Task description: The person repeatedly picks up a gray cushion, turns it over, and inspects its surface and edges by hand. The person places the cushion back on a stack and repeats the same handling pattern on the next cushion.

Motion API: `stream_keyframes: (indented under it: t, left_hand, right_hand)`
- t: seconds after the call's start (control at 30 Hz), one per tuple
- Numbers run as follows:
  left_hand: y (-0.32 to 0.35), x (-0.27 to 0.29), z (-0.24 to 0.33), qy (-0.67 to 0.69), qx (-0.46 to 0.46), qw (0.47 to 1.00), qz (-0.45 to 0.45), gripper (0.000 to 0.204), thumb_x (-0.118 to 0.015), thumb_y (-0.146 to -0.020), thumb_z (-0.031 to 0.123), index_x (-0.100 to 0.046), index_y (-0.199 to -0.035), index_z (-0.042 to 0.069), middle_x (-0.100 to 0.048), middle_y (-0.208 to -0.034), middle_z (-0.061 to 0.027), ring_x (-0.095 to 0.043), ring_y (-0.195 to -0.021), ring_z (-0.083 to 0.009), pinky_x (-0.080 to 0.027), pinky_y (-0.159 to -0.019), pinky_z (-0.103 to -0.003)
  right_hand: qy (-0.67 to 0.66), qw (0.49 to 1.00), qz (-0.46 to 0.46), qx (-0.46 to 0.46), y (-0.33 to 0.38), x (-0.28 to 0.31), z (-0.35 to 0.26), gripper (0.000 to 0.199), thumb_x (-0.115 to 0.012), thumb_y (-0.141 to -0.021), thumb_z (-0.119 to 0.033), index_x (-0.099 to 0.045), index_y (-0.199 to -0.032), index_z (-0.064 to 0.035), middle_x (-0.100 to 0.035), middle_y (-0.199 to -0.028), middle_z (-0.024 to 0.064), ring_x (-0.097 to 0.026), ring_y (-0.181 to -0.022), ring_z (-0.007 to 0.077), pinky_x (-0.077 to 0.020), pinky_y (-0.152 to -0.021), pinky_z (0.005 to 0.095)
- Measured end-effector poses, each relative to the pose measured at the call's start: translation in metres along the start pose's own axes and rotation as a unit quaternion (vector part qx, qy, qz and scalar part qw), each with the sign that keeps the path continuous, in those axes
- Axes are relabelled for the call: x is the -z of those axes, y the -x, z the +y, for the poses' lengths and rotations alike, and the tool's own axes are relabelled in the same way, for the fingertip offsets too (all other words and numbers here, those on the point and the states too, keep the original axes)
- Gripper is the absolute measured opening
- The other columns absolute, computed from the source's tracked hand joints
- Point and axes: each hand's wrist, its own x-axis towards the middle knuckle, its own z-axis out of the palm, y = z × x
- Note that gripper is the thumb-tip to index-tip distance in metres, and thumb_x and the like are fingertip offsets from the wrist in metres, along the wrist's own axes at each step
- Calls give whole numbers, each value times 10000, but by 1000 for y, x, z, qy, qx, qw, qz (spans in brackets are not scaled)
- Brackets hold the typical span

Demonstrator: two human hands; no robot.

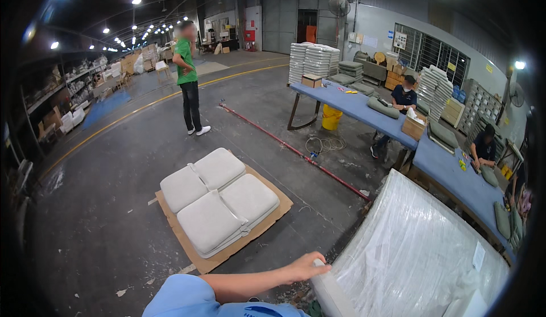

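Note:
My left hand (306, 268) reaches in from the lower edge on a bare forearm with a light blue sleeve. Its fingers curl over the near left corner of a large white panel wrapped in clear plastic (415, 248), which fills the lower right. My right hand is out of view.
Several grey seat cushions (219, 200) lie on a cardboard sheet (227, 253) on the concrete floor. A red pipe (296, 151) runs across the floor. Long blue-covered tables (347, 103) stand at the right with seated people working. A person in a green shirt (187, 78) stands further back. Cushion stacks (313, 61) rise behind.

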Motion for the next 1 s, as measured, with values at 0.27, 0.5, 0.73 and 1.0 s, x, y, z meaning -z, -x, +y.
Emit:
stream_keyframes:
  t: [0.27, 0.5, 0.73, 1.0]
  left_hand:
    - [8, -16, 36, 69, -11, 992, 107, 355, -738, -955, 421, -659, -1110, 111, -622, -961, -70, -552, -857, -146, -444, -664, -320]
    - [-1, -57, 32, 99, 26, 979, 179, 292, -718, -975, 364, -648, -1127, 125, -632, -991, -56, -577, -863, -132, -455, -665, -313]
    - [6, -62, 22, 111, 46, 963, 241, 279, -709, -976, 379, -652, -1141, 162, -645, -994, -24, -602, -862, -136, -474, -681, -330]
    - [14, -74, 27, 153, 47, 949, 272, 554, -726, -977, 405, -484, -1407, 152, -582, -1259, -143, -619, -1087, -227, -532, -843, -366]
  right_hand:
    - [-6, 999, -32, 13, -6, 46, -12, 422, -670, -1026, -426, -675, -1077, -7, -718, -1078, 147, -657, -1105, 321, -490, -1073, 472]
    - [95, 995, -2, 8, -16, 66, -4, 394, -697, -1013, -370, -673, -1122, 8, -719, -1057, 121, -691, -1013, 279, -554, -992, 409]
    - [150, 988, -8, 16, -18, 62, 4, 391, -625, -1028, -339, -675, -1135, 33, -716, -1020, 152, -692, -979, 259, -566, -934, 361]
    - [179, 982, 1, 63, -38, 72, 12, 324, -618, -1049, -239, -662, -998, 78, -713, -885, 132, -701, -830, 212, -598, -850, 334]
